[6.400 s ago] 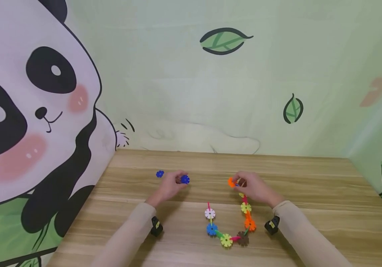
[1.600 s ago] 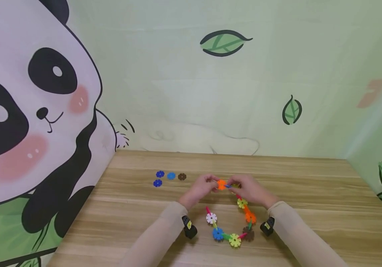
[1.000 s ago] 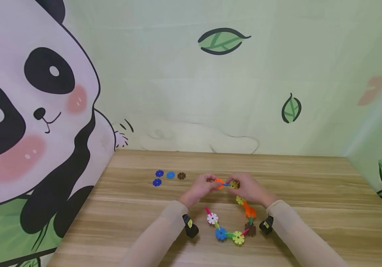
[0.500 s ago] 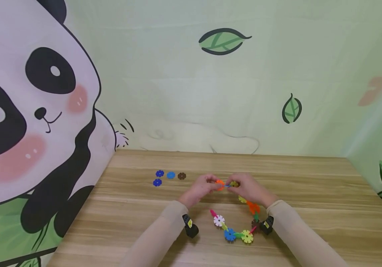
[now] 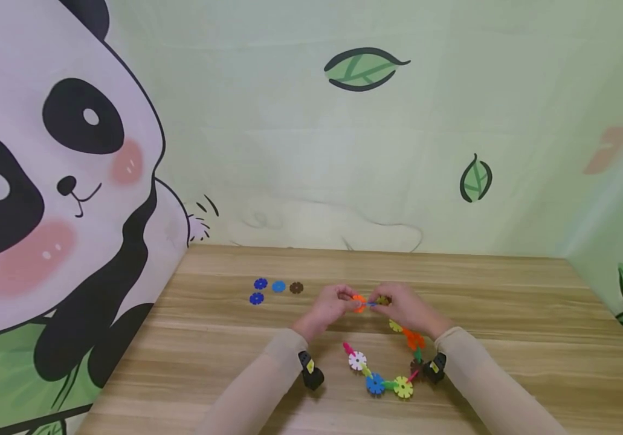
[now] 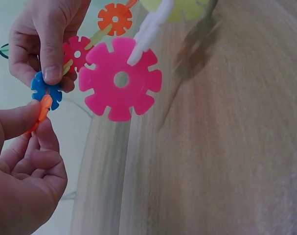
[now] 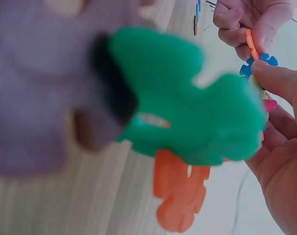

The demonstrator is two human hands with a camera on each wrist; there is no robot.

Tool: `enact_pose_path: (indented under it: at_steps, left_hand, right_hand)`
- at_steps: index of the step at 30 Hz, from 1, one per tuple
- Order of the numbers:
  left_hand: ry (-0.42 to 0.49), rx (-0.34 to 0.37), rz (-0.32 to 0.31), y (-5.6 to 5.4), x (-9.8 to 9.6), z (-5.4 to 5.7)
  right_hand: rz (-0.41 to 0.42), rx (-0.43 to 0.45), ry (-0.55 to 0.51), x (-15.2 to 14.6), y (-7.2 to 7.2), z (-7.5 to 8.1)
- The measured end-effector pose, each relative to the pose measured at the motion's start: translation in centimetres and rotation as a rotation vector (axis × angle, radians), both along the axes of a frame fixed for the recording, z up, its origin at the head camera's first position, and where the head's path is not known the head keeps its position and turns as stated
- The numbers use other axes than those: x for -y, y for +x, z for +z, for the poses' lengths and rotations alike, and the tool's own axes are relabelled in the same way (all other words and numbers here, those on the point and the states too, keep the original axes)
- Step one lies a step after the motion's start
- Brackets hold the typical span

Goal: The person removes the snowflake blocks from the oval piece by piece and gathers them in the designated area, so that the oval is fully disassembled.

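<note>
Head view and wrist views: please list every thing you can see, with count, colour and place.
loose discs: four, two dark blue, one light blue, one brown, on the table left of the hands
chain of discs: one, many colours, curving from the hands toward the person
orange disc: one, pinched by the left hand
blue disc: one, chain end, pinched by the right hand
table: one, light wood
left hand: one
right hand: one
</note>
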State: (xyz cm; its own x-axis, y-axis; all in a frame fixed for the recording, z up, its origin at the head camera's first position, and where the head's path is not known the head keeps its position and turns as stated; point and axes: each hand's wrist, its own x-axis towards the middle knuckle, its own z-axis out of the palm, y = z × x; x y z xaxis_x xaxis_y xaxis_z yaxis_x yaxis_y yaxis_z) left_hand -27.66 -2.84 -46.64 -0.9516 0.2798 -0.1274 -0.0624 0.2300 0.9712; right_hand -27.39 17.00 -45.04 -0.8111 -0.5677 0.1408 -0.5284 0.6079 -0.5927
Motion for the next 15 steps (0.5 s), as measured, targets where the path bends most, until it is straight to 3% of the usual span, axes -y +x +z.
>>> enact_pose_path:
  at_steps: [15]
  left_hand:
    - [-0.06,-0.025,0.029,0.04,0.0,0.03]
  right_hand:
    - [0.023,0.003,-0.052,-0.23,-0.15,-0.32]
